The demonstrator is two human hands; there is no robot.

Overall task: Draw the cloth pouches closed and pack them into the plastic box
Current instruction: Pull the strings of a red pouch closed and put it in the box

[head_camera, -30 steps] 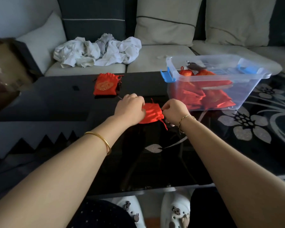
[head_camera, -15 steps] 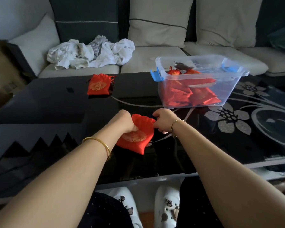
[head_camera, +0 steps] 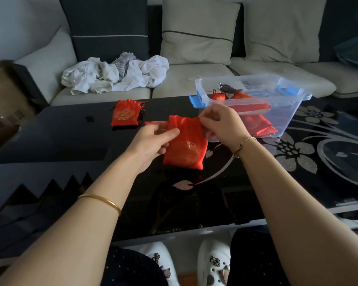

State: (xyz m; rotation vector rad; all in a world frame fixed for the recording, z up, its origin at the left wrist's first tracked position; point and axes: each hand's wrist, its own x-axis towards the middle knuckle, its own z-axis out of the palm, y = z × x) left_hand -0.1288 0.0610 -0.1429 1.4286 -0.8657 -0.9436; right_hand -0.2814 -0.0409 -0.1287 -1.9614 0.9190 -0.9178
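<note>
I observe the left hand [head_camera: 153, 141] gripping the upper left side of a red drawstring pouch [head_camera: 186, 147], with the thumb laid across the front of the cloth. The right hand [head_camera: 221, 124] pinches the upper right corner of the mouth between its fingers [head_camera: 207, 120]. The pouch hangs upright between both hands over the middle of the black glass desk [head_camera: 70, 141]. Its mouth is spread flat, not gathered, and its gold emblem faces me. I cannot tell whether its lower edge touches the desk. A red blur at the left of the mouth is too indistinct to name.

A second red pouch [head_camera: 125, 113] lies on the desk, well apart to the far left. The clear plastic box [head_camera: 285, 118] stands on the desk just beyond the right hand, lid off, and holds several red pouches [head_camera: 254, 120] (count not legible). A blue latch [head_camera: 196, 100] projects from its near end. A heap of white clothing [head_camera: 116, 73] rests on the sofa behind.
</note>
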